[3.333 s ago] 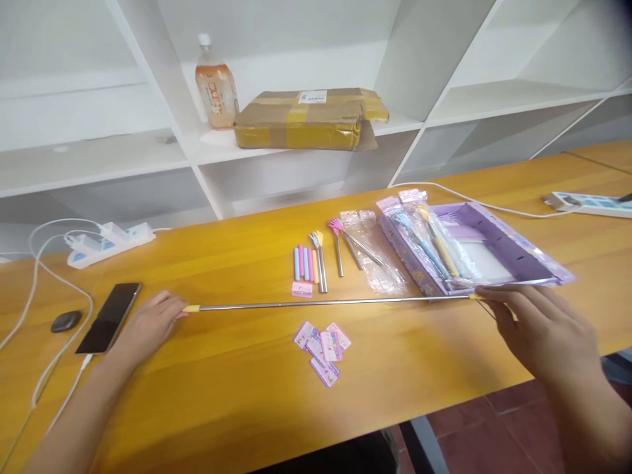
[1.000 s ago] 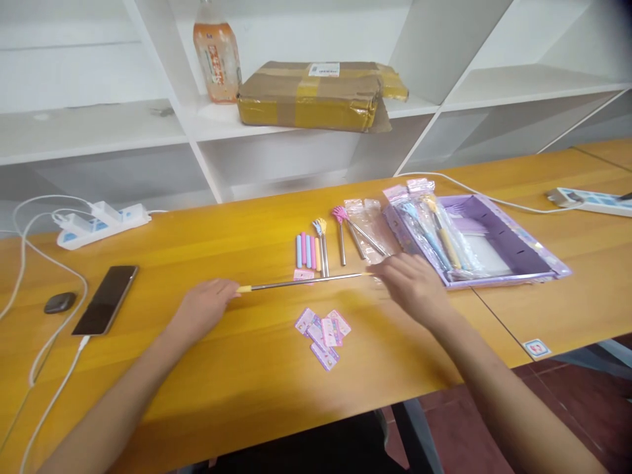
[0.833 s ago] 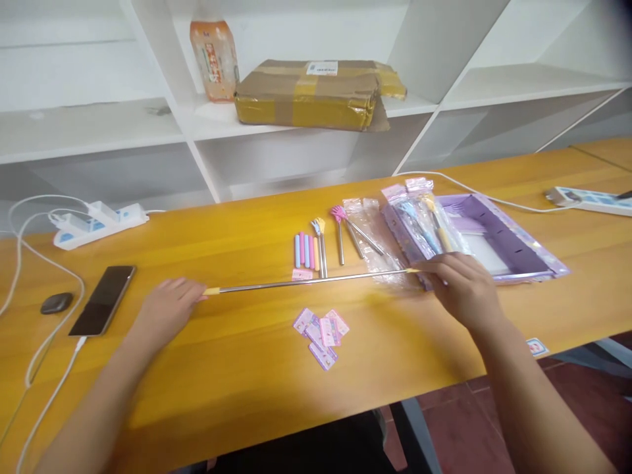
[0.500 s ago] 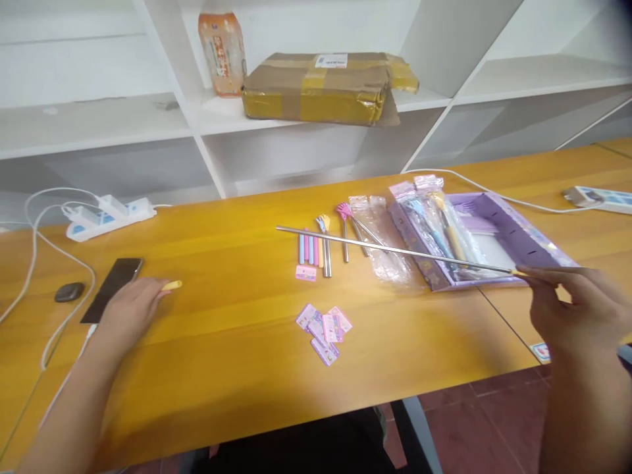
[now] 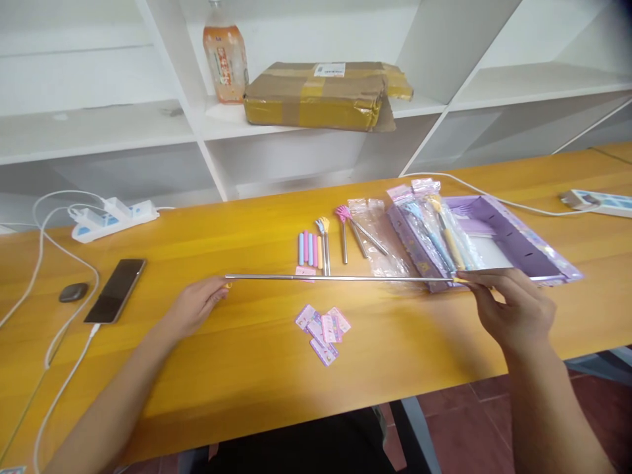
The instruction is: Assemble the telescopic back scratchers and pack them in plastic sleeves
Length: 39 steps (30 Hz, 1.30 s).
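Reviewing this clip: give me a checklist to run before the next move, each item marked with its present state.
1. Right hand gripping the right end of the metal rod: ok.
2. Left hand at the rod's left end: ok.
3. Small yellow piece in the left fingers joined to the rod: cannot tell.
4. Pink card by the colored tubes in full view: not ok, rod crosses in front.
5. Phone apart from the left hand: ok.

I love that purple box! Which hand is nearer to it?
Right. The right hand is by the front edge of the purple box; the left hand is far off to its left.
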Each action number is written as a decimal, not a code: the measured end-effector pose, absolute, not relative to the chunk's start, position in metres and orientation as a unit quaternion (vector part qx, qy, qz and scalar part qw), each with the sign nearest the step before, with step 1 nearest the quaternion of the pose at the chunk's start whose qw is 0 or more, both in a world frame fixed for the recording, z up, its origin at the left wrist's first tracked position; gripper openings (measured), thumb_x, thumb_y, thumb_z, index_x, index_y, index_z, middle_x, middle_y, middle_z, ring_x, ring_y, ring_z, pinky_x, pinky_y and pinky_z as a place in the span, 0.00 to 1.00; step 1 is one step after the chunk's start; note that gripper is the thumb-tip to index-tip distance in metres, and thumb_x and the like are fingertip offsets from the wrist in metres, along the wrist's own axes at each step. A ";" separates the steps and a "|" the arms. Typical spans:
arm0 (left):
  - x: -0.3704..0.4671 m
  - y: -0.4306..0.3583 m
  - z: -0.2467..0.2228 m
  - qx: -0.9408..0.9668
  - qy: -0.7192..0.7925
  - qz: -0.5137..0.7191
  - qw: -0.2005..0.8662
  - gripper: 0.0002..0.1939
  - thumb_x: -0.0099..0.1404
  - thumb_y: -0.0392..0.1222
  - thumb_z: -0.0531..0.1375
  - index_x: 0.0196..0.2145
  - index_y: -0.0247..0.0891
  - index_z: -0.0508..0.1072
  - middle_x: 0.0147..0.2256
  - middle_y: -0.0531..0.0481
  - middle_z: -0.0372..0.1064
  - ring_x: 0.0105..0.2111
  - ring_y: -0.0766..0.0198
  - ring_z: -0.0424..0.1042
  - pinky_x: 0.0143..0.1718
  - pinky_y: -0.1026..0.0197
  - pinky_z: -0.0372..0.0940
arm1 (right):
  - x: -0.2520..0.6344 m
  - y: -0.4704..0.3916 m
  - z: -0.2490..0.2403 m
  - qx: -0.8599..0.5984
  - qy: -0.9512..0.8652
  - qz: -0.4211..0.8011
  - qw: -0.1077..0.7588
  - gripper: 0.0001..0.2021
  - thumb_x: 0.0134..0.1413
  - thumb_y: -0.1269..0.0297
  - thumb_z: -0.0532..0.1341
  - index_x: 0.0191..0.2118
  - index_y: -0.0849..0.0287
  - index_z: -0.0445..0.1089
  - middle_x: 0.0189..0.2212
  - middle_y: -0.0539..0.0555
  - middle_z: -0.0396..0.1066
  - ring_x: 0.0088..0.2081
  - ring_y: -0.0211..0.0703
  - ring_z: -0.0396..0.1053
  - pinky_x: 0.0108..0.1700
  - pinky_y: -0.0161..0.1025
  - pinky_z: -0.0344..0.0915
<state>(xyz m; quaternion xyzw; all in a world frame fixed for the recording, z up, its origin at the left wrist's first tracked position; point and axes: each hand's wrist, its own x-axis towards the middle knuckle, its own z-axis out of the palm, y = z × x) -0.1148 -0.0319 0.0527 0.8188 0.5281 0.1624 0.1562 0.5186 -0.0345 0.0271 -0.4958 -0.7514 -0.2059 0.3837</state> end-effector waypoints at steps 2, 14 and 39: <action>-0.112 -0.033 0.054 0.803 0.540 0.173 0.185 0.24 0.82 0.55 0.48 0.40 0.40 0.77 0.34 0.49 0.78 0.34 0.60 0.76 0.40 0.60 0.70 | 0.516 -0.034 0.027 -0.488 -0.753 -0.202 0.392 0.05 0.63 0.68 0.68 0.39 0.50 0.80 0.31 0.52 0.82 0.31 0.45 0.80 0.38 0.39 0.75; -0.121 -0.039 0.046 0.745 0.552 0.268 0.262 0.21 0.81 0.54 0.52 0.58 0.43 0.77 0.34 0.51 0.77 0.34 0.61 0.74 0.38 0.62 0.66 | 0.513 -0.035 0.025 -0.508 -0.755 -0.170 0.380 0.06 0.66 0.65 0.66 0.38 0.46 0.80 0.31 0.54 0.82 0.33 0.48 0.81 0.38 0.43 0.75; -0.126 -0.038 0.057 0.880 0.399 0.257 0.015 0.14 0.79 0.50 0.59 0.50 0.45 0.83 0.43 0.50 0.86 0.39 0.59 0.85 0.43 0.58 0.77 | 0.502 -0.025 0.055 -0.408 -0.803 -0.210 0.381 0.15 0.60 0.79 0.69 0.43 0.48 0.78 0.33 0.53 0.82 0.32 0.44 0.79 0.37 0.40 0.74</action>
